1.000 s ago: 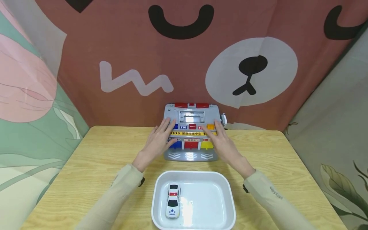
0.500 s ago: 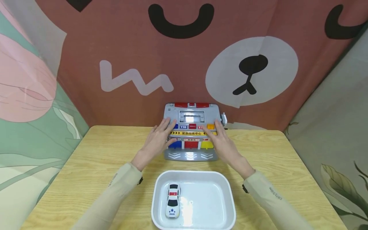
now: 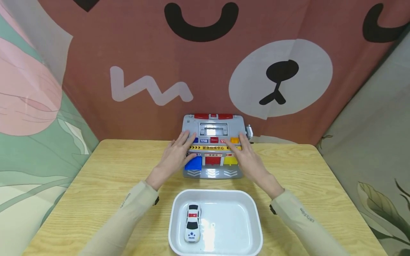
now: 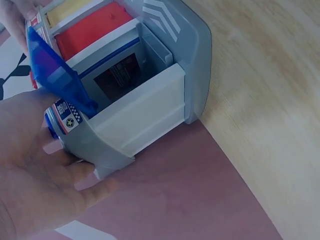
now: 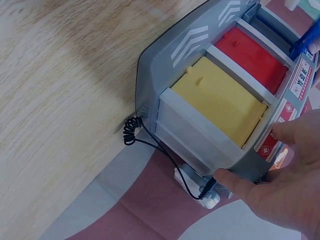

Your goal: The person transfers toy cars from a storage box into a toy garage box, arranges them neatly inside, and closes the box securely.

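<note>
Head view: the table (image 3: 121,160) carries a white tray (image 3: 229,227) and, near its far edge's middle, the toy station (image 3: 213,148). The left hand (image 3: 174,153) and right hand (image 3: 251,161) are apart, 1 each side of it, straightish fingers resting on top, probably steadying it. A police car (image 3: 192,224) lies within the tray's left side, likely contained from rolling; the blue flap (image 3: 193,164) tilts outward.

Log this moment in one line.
Left hand on toy garage; right hand on toy garage; blue door open; red door closed; yellow door closed; toy car in tray.
</note>
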A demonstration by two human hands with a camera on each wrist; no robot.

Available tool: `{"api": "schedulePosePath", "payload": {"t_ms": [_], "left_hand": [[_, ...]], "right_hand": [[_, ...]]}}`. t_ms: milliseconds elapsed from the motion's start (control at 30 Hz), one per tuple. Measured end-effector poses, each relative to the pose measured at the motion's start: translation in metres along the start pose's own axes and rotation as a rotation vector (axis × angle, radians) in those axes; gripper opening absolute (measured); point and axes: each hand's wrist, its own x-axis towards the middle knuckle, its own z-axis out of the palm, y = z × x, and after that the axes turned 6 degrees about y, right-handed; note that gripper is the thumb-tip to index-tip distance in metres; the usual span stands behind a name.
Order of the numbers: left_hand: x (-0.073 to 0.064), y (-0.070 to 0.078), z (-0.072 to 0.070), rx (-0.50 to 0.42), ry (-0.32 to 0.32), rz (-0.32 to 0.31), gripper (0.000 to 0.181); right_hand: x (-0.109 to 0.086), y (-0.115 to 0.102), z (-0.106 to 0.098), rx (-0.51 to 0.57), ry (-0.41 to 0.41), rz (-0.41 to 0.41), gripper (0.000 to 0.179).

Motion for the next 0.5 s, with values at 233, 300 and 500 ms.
{"api": "schedulePosePath", "payload": {"t_ms": [233, 300, 500], "left_hand": [[-0.0012, -0.001, 0.0013, 0.011, 0.017, 0.007, 0.076], [-0.0013, -0.0013, 0.0015, 0.016, 0.015, 0.005, 0.076], [-0.0014, -0.0018, 0.0025, 0.02, 0.019, 0.002, 0.077]], "right_hand": [[0.0004, -0.0006, 0.0003, -0.002, 0.01, -0.006, 0.075], [0.0005, -0.0008, 0.0002, -0.001, 0.013, -0.007, 0.075], [0.0007, -0.0006, -0.0001, -0.001, 0.022, -0.015, 0.074]]}}
